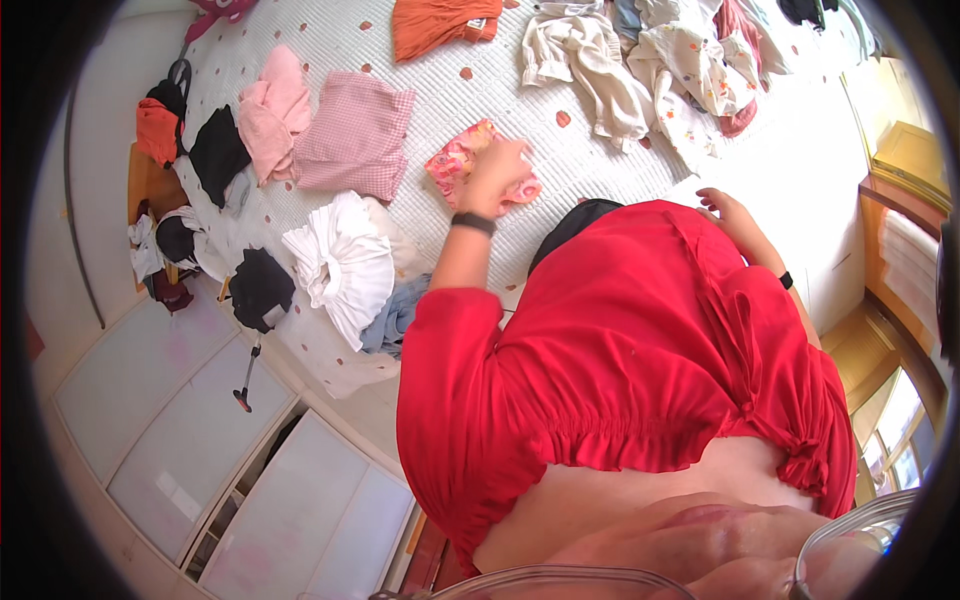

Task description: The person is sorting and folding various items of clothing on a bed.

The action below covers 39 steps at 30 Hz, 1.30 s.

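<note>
My left hand (496,176), slightly blurred, lies over a small folded garment (450,161) with a pink, red and yellow floral print. The garment rests on a white quilted bedspread (480,90) with small red motifs. Fabric shows on both sides of the hand, but whether the fingers grip it is unclear. My right hand (724,206) hangs near my body at the right, fingers apart and nothing in them. Left of the floral piece lie a pink gingham cloth (356,135) and a plain pink garment (276,112). A white ruffled garment (345,262) sits nearer me.
An orange garment (446,26) lies far ahead. Cream trousers (585,67) and a heap of printed clothes (697,71) are far right. Denim (397,315) and black cloth (220,154) lie left. Beyond the bed stand a black item (262,289) and a sliding-door wardrobe (202,412).
</note>
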Tool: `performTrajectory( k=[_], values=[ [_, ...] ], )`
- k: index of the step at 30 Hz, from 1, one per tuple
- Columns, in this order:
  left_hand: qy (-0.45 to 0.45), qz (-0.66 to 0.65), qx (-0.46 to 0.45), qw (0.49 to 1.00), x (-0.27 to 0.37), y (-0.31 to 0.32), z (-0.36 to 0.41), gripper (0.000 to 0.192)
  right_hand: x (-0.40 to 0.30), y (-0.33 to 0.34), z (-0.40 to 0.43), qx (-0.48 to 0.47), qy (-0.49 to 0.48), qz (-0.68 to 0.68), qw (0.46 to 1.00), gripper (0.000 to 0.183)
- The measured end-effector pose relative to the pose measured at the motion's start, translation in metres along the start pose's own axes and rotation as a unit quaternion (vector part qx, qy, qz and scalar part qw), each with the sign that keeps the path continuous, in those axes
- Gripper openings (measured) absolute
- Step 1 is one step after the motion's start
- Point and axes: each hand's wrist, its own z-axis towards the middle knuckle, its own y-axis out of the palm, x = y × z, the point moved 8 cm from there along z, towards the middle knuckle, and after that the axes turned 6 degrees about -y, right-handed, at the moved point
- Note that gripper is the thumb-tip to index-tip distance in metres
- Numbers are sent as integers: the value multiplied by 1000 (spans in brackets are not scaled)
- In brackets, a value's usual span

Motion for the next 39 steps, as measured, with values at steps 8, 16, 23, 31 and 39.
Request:
performTrajectory(
  k=[8, 16, 23, 31, 39],
  values=[
    [-61, -605, 226, 761, 85, -19, 117, 93, -14, -31, -2, 29, -94, -65, 993, 34],
    [453, -539, -27, 710, 250, -69, -38, 24, 21, -89, 65, 138, -143, 300, 933, 59],
    [422, -610, -357, 567, 271, -97, -168, 24, -43, -101, 93, 78, -300, 178, 934, 50],
    [336, 4, 420, 843, 259, -131, -97, 46, -117, -150, 28, 76, -299, -29, 951, 51],
    [439, -460, -128, 761, 324, -101, -125, 58, -172, -185, -26, 263, -475, -312, 780, 33]
  ],
)
